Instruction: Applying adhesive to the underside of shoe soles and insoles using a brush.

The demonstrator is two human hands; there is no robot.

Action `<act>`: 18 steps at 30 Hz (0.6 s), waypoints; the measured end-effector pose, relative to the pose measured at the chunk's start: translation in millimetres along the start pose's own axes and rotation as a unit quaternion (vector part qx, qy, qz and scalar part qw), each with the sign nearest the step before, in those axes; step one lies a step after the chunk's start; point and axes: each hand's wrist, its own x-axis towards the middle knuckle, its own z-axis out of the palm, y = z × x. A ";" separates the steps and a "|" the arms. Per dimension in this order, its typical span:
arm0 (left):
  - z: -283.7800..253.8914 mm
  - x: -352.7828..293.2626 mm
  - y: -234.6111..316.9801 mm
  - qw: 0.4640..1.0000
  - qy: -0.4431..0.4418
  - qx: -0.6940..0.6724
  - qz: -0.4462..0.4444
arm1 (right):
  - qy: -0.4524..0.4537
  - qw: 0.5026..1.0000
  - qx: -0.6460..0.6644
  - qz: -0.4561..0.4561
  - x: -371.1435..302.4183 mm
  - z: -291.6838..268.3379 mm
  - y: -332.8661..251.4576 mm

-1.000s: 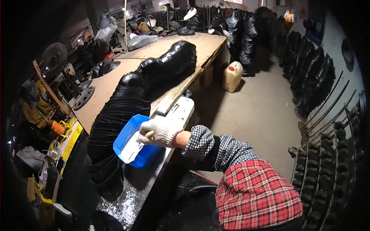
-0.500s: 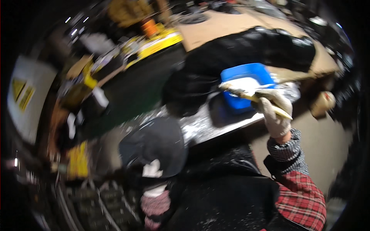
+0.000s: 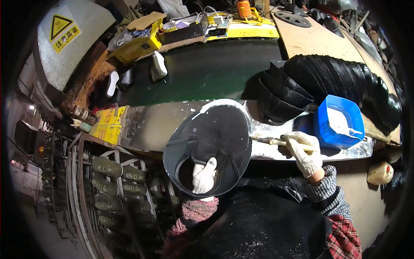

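My left hand (image 3: 204,176), in a white knit glove, grips a black shoe upper (image 3: 215,134) at its opening, with the thumb pressed on the inside. A white strip of what looks like glue lines the upper's far rim. In my gloved right hand (image 3: 303,151) is a wooden-handled brush (image 3: 276,141), its tip pointing left at the upper's right edge; whether they touch I cannot tell. Right of that hand stands a blue plastic tub (image 3: 321,123) with white liquid inside.
Behind the tub, a long row of stacked black uppers (image 3: 332,75) curves right. A dark green belt (image 3: 202,73) runs beyond the metal ledge (image 3: 146,125), with a shoe last (image 3: 158,67) on it. A rack (image 3: 77,185) stands at lower left, a pale jug (image 3: 380,172) at right.
My right hand has moved the brush from over the tub to the upper's edge. The upper has come up and right with my left hand, and the view has turned.
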 end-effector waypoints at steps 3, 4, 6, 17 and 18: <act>12.5 -3.9 -11.1 1.000 -0.006 0.021 -0.019 | 0.127 0.983 -0.003 -0.131 29.0 20.5 -18.9; 22.4 -1.5 -13.4 0.999 -0.013 0.029 -0.025 | 0.106 0.977 -0.055 -0.174 45.1 30.9 -37.4; 32.0 7.5 -18.7 0.998 -0.025 0.039 -0.039 | -0.053 0.935 -0.144 -0.321 61.0 65.9 -64.7; 1.0 88.9 20.4 0.793 -0.191 0.557 0.158 | -0.259 0.954 -0.087 -0.125 -11.5 6.8 -41.5; 22.4 73.2 35.7 0.958 -0.087 0.236 -0.137 | -0.149 0.988 0.037 -0.001 -17.4 -1.5 -38.2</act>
